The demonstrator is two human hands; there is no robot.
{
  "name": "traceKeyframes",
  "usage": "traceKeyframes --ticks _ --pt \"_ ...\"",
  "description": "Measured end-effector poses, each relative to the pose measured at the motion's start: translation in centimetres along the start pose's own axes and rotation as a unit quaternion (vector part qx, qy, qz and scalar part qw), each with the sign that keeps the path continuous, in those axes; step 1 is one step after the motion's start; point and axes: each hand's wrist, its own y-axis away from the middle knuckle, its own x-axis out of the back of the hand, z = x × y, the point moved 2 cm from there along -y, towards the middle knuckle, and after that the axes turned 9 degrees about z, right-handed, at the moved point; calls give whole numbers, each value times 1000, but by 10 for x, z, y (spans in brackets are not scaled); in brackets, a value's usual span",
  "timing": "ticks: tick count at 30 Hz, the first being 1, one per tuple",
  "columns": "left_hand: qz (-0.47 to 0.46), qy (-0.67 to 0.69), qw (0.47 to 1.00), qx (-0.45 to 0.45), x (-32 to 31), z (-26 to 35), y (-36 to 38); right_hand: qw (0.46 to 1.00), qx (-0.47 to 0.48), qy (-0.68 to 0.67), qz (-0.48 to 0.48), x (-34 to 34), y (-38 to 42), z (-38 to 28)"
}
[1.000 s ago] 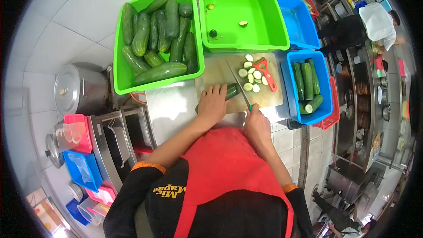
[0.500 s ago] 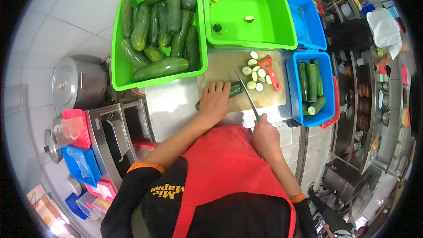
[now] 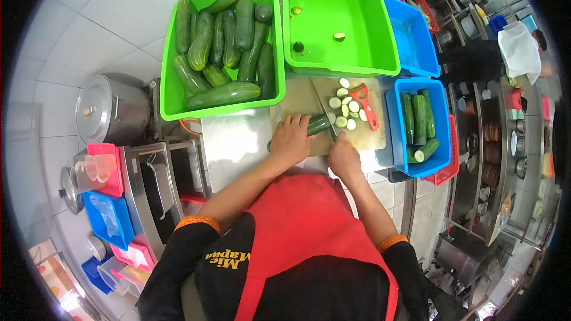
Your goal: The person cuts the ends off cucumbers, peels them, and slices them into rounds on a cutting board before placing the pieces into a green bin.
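Note:
My left hand [image 3: 291,141] is closed over a dark green cucumber [image 3: 319,124] that lies on the cutting board [image 3: 291,104]. My right hand [image 3: 345,157] grips a kitchen knife [image 3: 322,100], its blade pointing away from me at the cucumber's right end. My fingers cover the knife's handle. Several pale round cucumber slices [image 3: 341,122] lie on the board right of the blade. Beside them rests a red peeler [image 3: 364,107].
Behind the board stand a green bin [image 3: 164,83] of whole cucumbers and another green bin [image 3: 339,0] with a few end pieces. To the right, a blue bin [image 3: 428,170] holds several cucumbers. A metal pot [image 3: 113,113] stands at left. A person [image 3: 517,50] is at far right.
My right hand has moved left and forward with the knife, bringing the blade against the cucumber's right end. My left hand stays on the cucumber. The whole view has shifted slightly.

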Motion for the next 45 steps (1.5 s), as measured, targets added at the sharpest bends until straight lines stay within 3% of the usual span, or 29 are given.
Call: traceKeyframes --ticks 2,4,5,7,8,10,12,14,15,16,18,19,21,24,28,30,35,37,43,45 --pt "12 19 1000 -8 7 4 -4 1000 0 8 11 -1 -1 1" --pt "59 155 986 -11 19 10 -5 1000 -1 4 12 2 1 1" --pt "58 154 986 -16 27 15 -4 1000 0 3 11 3 2 0" --pt "123 323 938 33 42 23 2 1000 -5 -7 22 5 0 0" --pt "119 324 938 30 42 21 7 1000 -7 -13 25 6 2 1" --pt "130 511 849 45 44 7 18 1000 -12 -15 19 8 2 1" --pt "136 486 862 34 37 -16 34 1000 -17 -20 16 8 0 1" --pt "98 295 950 6 36 -31 45 1000 -19 -15 -2 5 -2 3" --pt "47 104 994 0 34 -32 46 1000 -21 -19 -1 5 -1 2" --pt "45 101 994 2 29 -29 45 1000 -19 -24 5 6 0 1" --pt "97 -67 989 -85 22 -2 33 1000 -10 -26 4 7 3 -2" --pt "98 -68 990 -78 14 0 28 1000 -3 -22 9 8 3 -2" --pt "16 -138 987 -74 -1 4 16 1000 6 -11 17 20 9 -6" --pt "28 -160 985 -55 2 10 17 999 -19 -5 41 56 37 -12" --pt "-21 -160 986 -28 -2 10 15 999 -40 2 -27 66 81 -14" --pt "0 -173 984 -39 -4 11 15 998 -42 11 -40 62 86 -13" --pt "-27 -176 984 -24 -3 14 12 998 -41 9 -55 46 65 -15" --pt "-45 -186 981 -32 -2 13 14 998 -37 0 -53 10 45 -3" --pt "8 -159 987 -27 -3 11 14 1000 3 -19 15 -3 15 -6" --pt "-46 -120 991 36 3 11 8 999 28 22 41 -12 6 -8"
